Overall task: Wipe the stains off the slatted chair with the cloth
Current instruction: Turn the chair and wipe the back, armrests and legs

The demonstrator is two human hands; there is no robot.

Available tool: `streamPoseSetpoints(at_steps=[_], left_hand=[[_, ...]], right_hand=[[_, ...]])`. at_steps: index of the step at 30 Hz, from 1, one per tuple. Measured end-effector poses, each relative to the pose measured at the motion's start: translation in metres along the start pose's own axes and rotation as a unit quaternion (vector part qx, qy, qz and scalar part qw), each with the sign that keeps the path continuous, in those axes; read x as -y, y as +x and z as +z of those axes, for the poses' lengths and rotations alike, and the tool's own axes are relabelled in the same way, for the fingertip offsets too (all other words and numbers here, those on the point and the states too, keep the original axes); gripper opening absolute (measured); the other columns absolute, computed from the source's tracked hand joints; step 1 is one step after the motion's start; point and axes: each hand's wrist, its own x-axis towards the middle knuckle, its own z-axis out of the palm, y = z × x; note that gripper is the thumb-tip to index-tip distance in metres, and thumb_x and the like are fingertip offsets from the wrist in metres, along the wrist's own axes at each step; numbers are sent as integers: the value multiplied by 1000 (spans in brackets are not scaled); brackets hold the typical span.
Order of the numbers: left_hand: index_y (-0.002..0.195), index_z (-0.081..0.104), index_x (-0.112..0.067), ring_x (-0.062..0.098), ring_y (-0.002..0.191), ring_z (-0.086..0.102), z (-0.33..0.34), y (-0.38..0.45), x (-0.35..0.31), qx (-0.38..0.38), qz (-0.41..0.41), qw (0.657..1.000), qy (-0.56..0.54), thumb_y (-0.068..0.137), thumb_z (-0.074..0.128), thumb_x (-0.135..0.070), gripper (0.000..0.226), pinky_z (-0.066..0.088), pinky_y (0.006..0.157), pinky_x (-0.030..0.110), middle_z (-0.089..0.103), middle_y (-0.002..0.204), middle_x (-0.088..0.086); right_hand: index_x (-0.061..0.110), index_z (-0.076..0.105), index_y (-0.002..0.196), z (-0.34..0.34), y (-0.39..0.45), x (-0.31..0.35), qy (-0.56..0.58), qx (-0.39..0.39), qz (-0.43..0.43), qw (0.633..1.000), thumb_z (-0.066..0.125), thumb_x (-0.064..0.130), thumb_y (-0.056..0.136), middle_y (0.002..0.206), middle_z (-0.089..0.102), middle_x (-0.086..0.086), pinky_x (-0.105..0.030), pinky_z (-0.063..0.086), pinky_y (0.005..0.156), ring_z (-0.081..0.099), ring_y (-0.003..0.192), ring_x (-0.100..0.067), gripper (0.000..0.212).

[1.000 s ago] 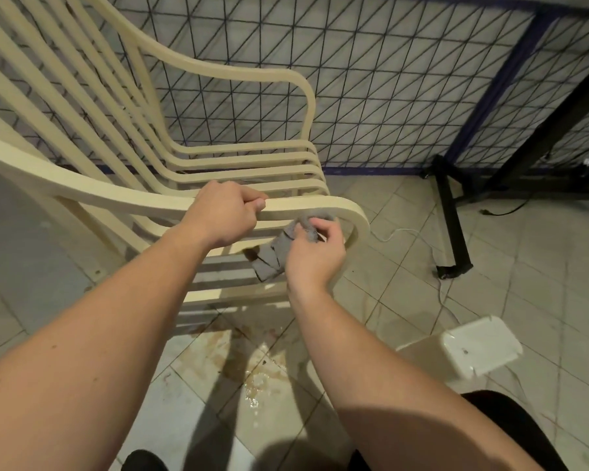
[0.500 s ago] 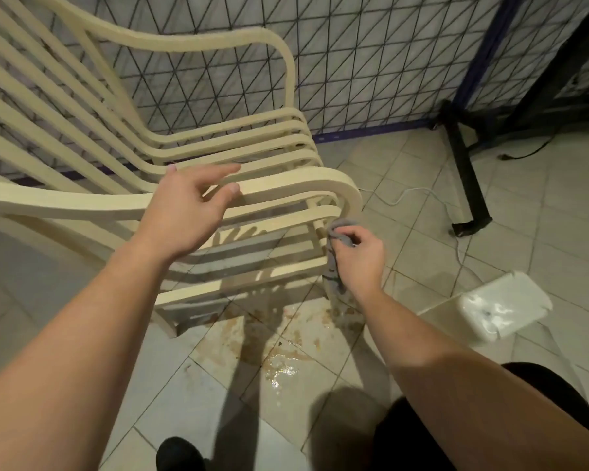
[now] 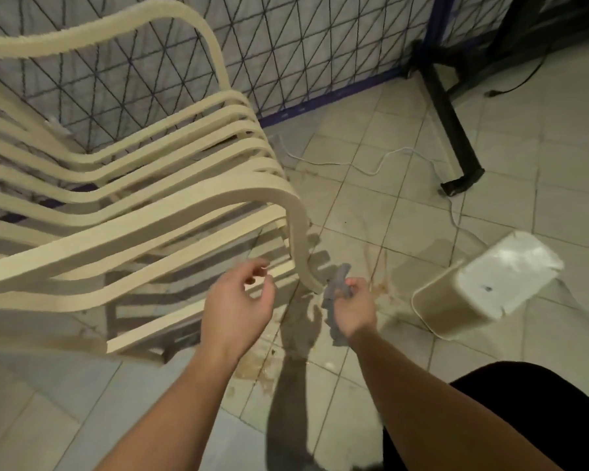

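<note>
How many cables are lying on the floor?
2: a white cable snaking across the tiles right of the chair, and a black cable near the dark stand. Others may be hidden.

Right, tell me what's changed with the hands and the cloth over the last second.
The left hand let go of the chair's near armrest and now hangs open below it, touching nothing. The right hand carried the cloth from the armrest's front curve down to the foot of that front leg. The right hand's grip on the cloth is unchanged.
</note>
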Motion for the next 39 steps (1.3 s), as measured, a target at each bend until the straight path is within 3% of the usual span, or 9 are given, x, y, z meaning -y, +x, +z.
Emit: streamPoseSetpoints(at_steps=[3,7,10,14,18,24,28,34,39], left_hand=[[131,56,-30,7,114,57,27,28,-29,46,-40,998,-16,84,72,-53,54,51,97,32,61,127,-13],[107,58,-32,11,99,66,54,45,-52,-20,-107,992,-56,84,68,-61,39,57,88,38,68,103,-10],[97,67,-17,8,73,67,57,53,-55,-59,-93,994,-21,93,64,-46,29,59,71,35,70,80,-9],[70,65,-12,16,63,64,51,44,-44,-62,-107,992,1,90,69,-35,31,46,57,22,65,63,-4],[87,78,-5,21,75,67,29,10,-6,-66,-98,992,38,86,76,-36,31,46,70,28,75,80,4],[104,64,-39,8,105,58,-1,-27,43,70,-88,994,1,86,79,-29,26,41,91,25,64,108,-13],[105,70,-17,28,101,63,13,-20,83,214,-131,944,213,96,67,-33,19,37,75,28,68,103,2],[83,63,-30,19,81,53,18,-6,92,217,-92,913,333,96,57,-23,16,32,67,28,63,85,-4],[62,48,-33,11,67,55,15,1,97,228,-126,913,314,92,60,-18,36,32,52,20,57,71,-10]], right_hand=[[19,34,63,7,-2,-6,124,-88,-34,988,58,7,77,59,29,-5,-21,36,48,30,50,-15,30],[20,51,42,-7,-21,-3,205,-114,-13,972,67,20,49,44,37,3,-16,37,40,36,37,-8,18],[38,50,73,-7,-11,-21,-24,-82,7,996,61,8,88,59,51,2,-12,40,52,52,54,-8,34],[26,49,103,-12,-17,-27,49,-91,75,992,45,12,102,84,51,3,-13,41,57,50,71,-13,14],[30,50,134,-9,-25,-50,23,-71,96,993,50,15,98,110,66,-5,-37,51,76,65,98,-30,39],[17,51,128,12,-57,-54,-14,11,94,995,46,13,100,92,54,9,-37,49,81,55,87,-17,28],[32,49,124,50,-86,-22,15,28,-12,999,44,18,104,94,64,9,-26,45,61,59,72,-6,25],[30,53,141,102,-115,0,92,47,-93,990,46,16,104,138,59,9,-17,46,100,57,121,-2,40],[21,45,147,86,-71,-53,-3,116,28,993,40,6,103,138,57,-4,-12,34,96,52,130,-20,47]])
